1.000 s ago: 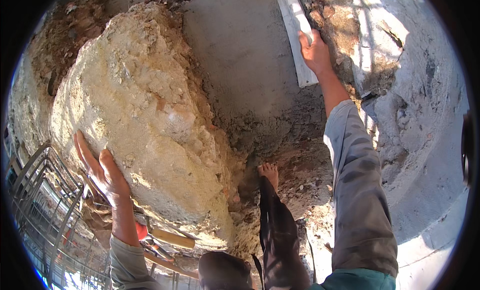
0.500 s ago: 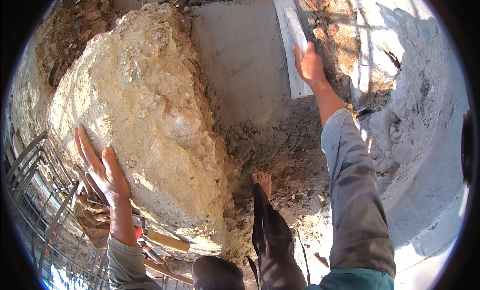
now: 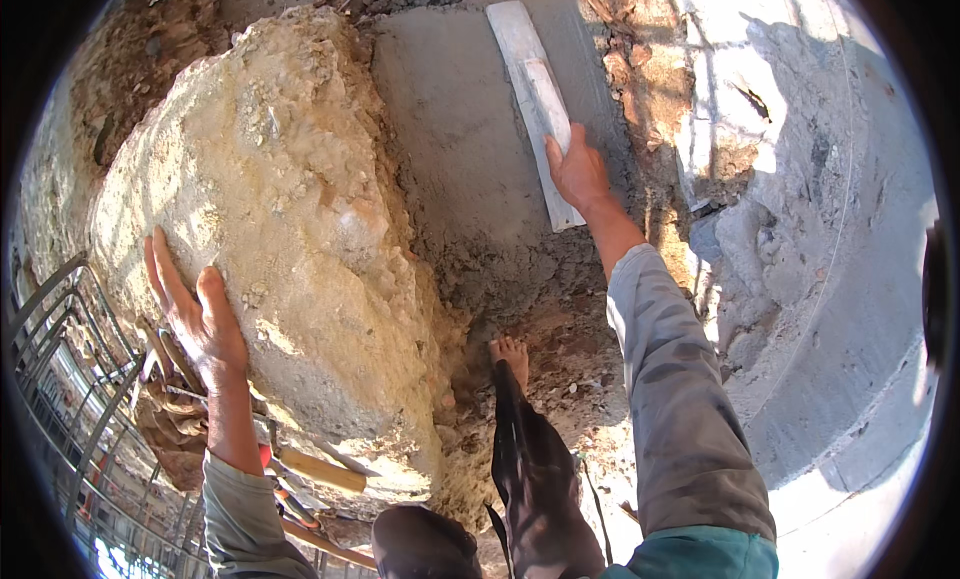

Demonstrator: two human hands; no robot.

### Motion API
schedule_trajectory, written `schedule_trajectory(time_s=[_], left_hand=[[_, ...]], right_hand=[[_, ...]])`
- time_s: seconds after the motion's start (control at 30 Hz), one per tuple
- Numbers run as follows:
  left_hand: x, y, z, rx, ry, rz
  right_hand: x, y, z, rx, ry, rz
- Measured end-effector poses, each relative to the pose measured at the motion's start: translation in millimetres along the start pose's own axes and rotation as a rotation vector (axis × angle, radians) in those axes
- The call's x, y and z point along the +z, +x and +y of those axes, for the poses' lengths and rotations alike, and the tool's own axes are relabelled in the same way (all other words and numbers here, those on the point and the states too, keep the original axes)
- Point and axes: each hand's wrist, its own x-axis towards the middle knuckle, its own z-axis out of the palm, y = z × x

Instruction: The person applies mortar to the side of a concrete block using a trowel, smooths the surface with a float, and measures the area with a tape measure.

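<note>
Up at twelve o'clock, the right hand (image 3: 578, 171) wraps its grip around a long flat trowel (image 3: 535, 99), pressed on the wet grey cement (image 3: 455, 139) to smooth it. At eight o'clock, the left hand (image 3: 200, 314) lies open on the big rock (image 3: 270, 209), leaning for balance.

Harsh sunlight glares at right, hard shadows fall left, and fisheye edges curve into black.

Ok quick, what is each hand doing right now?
Left hand: open, flat on the rock.
Right hand: closed, holding the trowel.
</note>
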Motion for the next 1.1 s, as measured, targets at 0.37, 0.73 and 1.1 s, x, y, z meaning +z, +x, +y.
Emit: schedule_trajectory(time_s=[0.37, 0.73, 1.1], left_hand=[[2.5, 1.3, -2.5, 0.012, -0.053, -0.006], [-0.5, -3.8, -4.8, -0.019, -0.016, -0.003], [1.2, 1.0, -10.4, 0.034, -0.035, 0.013]], right_hand=[[-16.1, -8.6, 66.6, 0.006, 0.133, 0.173], [19.7, -103.1, 81.0, -0.052, 0.148, -0.233], [43.1, -54.9, 10.7, -0.095, 0.122, -0.262]])
